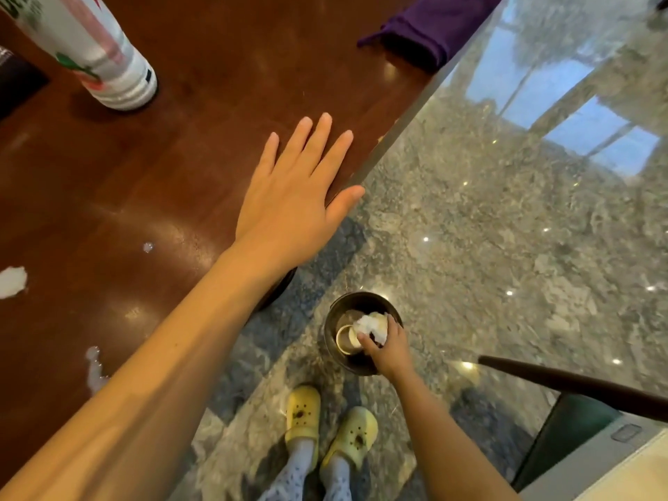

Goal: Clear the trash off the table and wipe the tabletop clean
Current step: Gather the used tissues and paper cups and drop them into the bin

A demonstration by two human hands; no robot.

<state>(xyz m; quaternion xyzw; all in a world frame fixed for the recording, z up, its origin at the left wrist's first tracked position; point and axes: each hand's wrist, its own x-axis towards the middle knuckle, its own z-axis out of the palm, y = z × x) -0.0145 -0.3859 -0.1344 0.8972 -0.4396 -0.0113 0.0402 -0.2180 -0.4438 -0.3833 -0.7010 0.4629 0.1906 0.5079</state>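
Seemingly for balance, the left hand (289, 197) lies flat and spread on the bench (180, 146), while the right hand (388, 354) pinches a crumpled tissue (372, 326) over the bin (330, 321) beneath it.

The left hand (292, 200) lies flat on the brown wooden table (162, 157) close to its right edge, fingers straight and spread, the thumb reaching past the edge. Down on the stone floor (506, 265), the right hand (388, 352) pinches a crumpled white tissue (372, 327) over the mouth of a small dark bin (330, 320), where a paper cup (345, 339) lies on its side. Yellow clogs (303, 414) stand just near of the bin. On the table, a white bottle (105, 56) stands at the far left, a purple cloth (430, 27) lies at the far right edge, and a white scrap (12, 282) and a wet smear (94, 370) lie at the left. A dark chair (578, 388) shows at the near right.
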